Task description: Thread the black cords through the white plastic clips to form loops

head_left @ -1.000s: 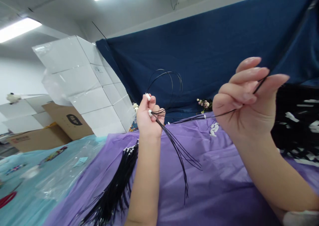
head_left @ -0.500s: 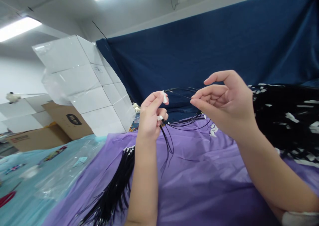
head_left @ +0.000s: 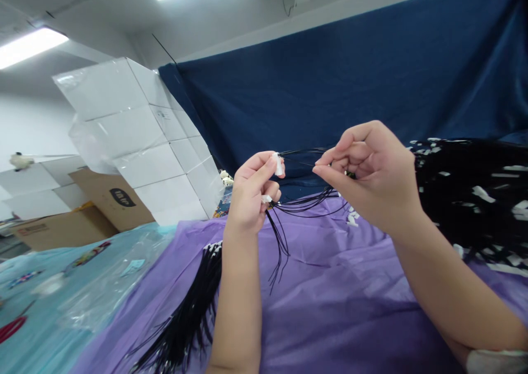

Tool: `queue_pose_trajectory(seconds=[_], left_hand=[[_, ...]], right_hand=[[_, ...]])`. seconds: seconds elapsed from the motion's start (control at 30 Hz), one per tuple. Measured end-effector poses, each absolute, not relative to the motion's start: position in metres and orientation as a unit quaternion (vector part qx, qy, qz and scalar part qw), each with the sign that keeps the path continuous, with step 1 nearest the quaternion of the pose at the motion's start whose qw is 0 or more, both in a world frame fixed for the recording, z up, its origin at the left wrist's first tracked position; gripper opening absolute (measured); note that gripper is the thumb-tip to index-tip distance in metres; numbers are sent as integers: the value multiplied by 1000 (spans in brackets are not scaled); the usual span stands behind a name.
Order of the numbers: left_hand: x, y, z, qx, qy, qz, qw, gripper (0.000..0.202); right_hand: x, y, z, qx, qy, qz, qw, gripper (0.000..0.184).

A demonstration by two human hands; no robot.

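Observation:
My left hand [head_left: 253, 192] is closed on a looped bundle of thin black cords [head_left: 307, 202]. A white paper tag [head_left: 278, 164] is pinched between its thumb and forefinger, and a second white tag [head_left: 267, 198] pokes out lower down by the curled fingers. Loose cord ends hang below the palm. To the right, my right hand [head_left: 367, 170] pinches thumb against forefinger at the end of a single thin black strand; the exact grip is hard to make out. The upper cords of the loop run behind its fingers.
A bunch of black cords with white tags [head_left: 185, 313] lies on the purple cloth [head_left: 330, 308] at left. A large heap of tagged black cords [head_left: 474, 198] is at right. Stacked white boxes [head_left: 144, 137] and an open cardboard box [head_left: 66, 225] stand left, before a blue curtain [head_left: 330, 88].
My left hand has shifted slightly right with the tag. My right hand's forefinger has curled in lower, and it still pinches near the same spot.

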State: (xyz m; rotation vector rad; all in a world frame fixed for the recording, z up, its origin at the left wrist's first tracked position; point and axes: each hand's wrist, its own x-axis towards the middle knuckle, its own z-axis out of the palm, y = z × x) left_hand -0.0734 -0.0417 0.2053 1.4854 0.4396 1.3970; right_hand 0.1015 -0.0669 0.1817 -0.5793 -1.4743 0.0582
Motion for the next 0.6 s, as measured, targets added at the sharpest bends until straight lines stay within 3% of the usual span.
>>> queue_pose_trajectory(seconds=[0.27, 0.6], left_hand=[[-75, -40, 204, 639, 193, 585, 462, 19], [-74, -42, 204, 643, 204, 591, 443, 16]], right_hand=[[101, -66, 179, -255, -654, -87, 707, 20], [102, -70, 181, -293, -669, -271, 627, 17]])
